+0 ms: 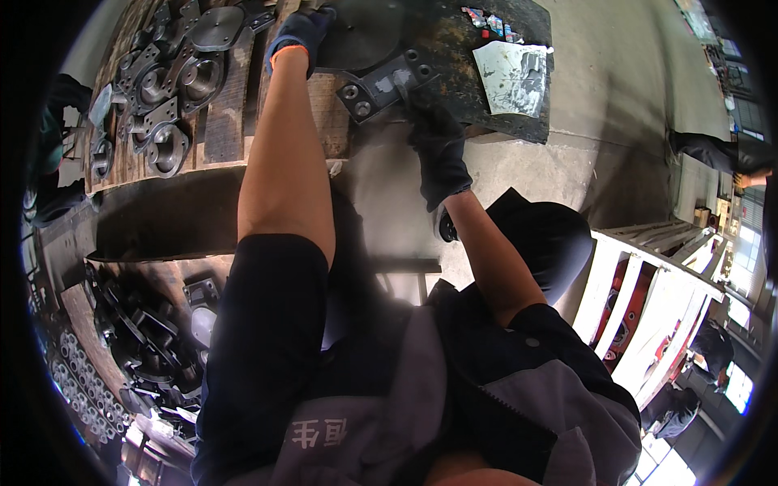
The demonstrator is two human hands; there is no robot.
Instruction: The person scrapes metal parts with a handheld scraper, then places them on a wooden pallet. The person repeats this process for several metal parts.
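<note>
My left hand (300,39), in a dark blue glove with an orange cuff, reaches to the far edge of view. Its fingers lie stretched out by the left edge of a large dark round plate (356,32), with nothing visible in them. My right hand (438,150), in a black glove, is closed around a thin grey scraper-like tool (403,91), its grip mostly hidden. The tool's end meets a dark metal bracket (373,99) with round holes near its ends. Light grey patches mark the middle of that bracket, which lies tilted at the near edge of the worktop.
Several dark metal castings with round bores (166,150) crowd the wooden boards at left. A smeared white sheet (512,77) and small crumpled tubes (493,24) lie at the right. More metal parts (146,332) stand lower left. A white slatted crate (648,308) is lower right.
</note>
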